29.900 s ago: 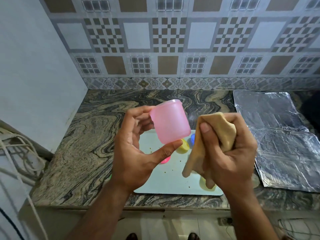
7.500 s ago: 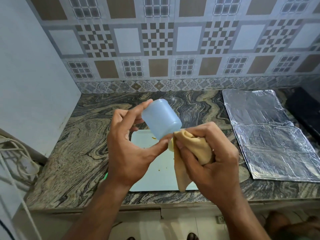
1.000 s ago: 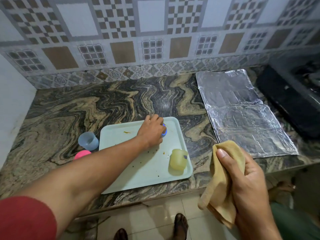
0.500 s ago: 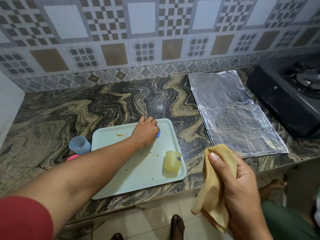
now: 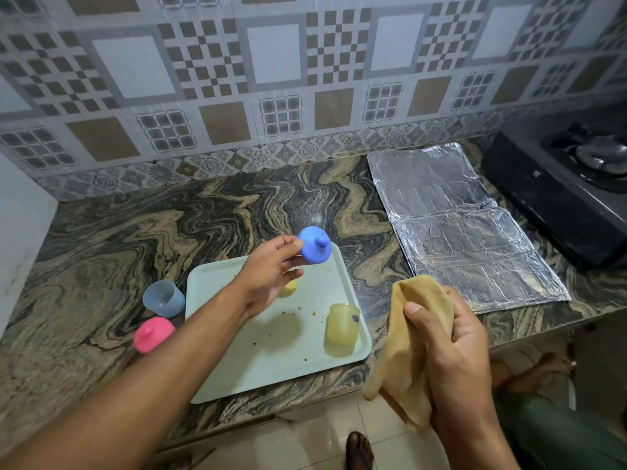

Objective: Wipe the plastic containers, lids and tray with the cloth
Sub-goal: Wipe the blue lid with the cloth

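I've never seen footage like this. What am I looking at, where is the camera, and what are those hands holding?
There is no machine here: a person wears a wide-angle camera on the head, so you look forward and down along their own arms. The left hand pinches a round blue plastic lid with a knob above a pale green rectangular plastic tray. The right hand has its grip round a tan cleaning cloth.

On the tray stand a translucent yellow plastic container, a small yellow piece partly hidden behind the left hand, and scattered crumbs. Beside the tray, on the swirled marble counter, sit a pale blue plastic container and a pink plastic lid. To the right lie sheets of crinkled silver foil, then a black gas stove.
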A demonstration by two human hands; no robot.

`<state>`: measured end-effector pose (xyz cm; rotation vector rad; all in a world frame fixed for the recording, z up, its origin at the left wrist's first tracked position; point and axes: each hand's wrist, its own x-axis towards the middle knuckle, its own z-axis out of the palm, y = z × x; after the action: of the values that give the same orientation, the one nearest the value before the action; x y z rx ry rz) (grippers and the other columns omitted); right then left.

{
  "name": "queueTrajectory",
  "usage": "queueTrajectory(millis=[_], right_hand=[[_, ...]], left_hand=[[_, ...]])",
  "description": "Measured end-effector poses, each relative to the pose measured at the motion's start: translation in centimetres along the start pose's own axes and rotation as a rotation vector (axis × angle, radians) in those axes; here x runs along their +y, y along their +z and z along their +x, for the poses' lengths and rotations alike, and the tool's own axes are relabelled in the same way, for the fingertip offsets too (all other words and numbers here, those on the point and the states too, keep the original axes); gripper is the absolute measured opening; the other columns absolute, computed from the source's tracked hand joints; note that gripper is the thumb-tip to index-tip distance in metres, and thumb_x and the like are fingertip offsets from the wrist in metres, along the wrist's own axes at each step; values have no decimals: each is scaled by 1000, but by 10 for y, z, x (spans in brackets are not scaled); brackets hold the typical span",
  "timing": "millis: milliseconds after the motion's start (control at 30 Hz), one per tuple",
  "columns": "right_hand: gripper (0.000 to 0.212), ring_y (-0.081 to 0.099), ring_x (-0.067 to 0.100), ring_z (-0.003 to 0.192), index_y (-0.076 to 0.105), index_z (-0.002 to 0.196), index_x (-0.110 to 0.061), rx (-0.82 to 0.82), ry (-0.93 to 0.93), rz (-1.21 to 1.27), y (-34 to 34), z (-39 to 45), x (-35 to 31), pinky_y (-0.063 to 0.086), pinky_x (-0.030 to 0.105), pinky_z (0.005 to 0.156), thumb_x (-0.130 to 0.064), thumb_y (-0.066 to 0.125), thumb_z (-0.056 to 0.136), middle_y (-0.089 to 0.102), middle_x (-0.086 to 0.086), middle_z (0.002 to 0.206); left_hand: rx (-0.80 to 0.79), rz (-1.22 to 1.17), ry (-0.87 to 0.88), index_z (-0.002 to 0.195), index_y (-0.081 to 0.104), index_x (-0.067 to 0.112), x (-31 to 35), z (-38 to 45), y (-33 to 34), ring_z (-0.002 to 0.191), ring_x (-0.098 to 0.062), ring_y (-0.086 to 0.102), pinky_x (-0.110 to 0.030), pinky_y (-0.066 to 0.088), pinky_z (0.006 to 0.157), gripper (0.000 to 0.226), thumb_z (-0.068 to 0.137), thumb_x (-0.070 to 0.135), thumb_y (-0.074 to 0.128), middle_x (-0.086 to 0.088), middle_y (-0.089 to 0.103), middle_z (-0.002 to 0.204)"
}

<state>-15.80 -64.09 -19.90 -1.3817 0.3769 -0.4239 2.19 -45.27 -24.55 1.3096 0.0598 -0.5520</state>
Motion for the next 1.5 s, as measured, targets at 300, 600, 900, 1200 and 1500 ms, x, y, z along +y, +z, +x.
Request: queueTrajectory(millis=[300, 600, 900, 1200, 1500], right_hand=[[7, 60, -1, 70, 64, 94, -22, -86, -268, -149, 65, -3, -13, 48, 15, 67, -24, 70, 91, 68, -14, 80], [14, 60, 2, 65, 63, 90, -24, 28, -307, -174, 106, -9, -15, 50, 25, 64, -32, 74, 88, 67, -10, 76], [19, 55, 3, 62, 60, 82, -18, 62, -242, -149, 116, -10, -16, 48, 27, 62, -30, 74, 84, 63, -9, 70], [13, 58, 4, 64, 66, 87, -13, -55, -147, -53, 115, -18, -17, 49, 25, 63, -25, 71, 84, 66, -5, 73], [15, 56, -1, 62, 61, 84, -16, -21, -277, -55, 109, -29, -28, 48, 19, 60, -23, 74, 86, 63, -10, 69]], left_hand=[[-46, -520, 94, 92, 69, 23, 19, -105, 10, 98, -15, 68, -31, 46, 82, 9, 92, 19, 60, -2, 78, 108], [-43, -416, 352, 99, 67, 22, 15, -143, 18, 105, -19, 66, -44, 43, 100, 6, 93, 23, 64, -12, 70, 121], [81, -71, 583, 97, 68, 32, 4, -153, 19, 101, -17, 61, -30, 49, 93, 7, 91, 30, 68, -6, 69, 104], [76, -30, 590, 94, 69, 30, 4, -150, 16, 101, -17, 65, -31, 50, 96, 9, 88, 24, 73, -1, 73, 103], [21, -720, 275, 84, 74, 25, 24, -149, 15, 104, -21, 74, -43, 52, 103, 12, 79, 15, 81, -11, 77, 119]])
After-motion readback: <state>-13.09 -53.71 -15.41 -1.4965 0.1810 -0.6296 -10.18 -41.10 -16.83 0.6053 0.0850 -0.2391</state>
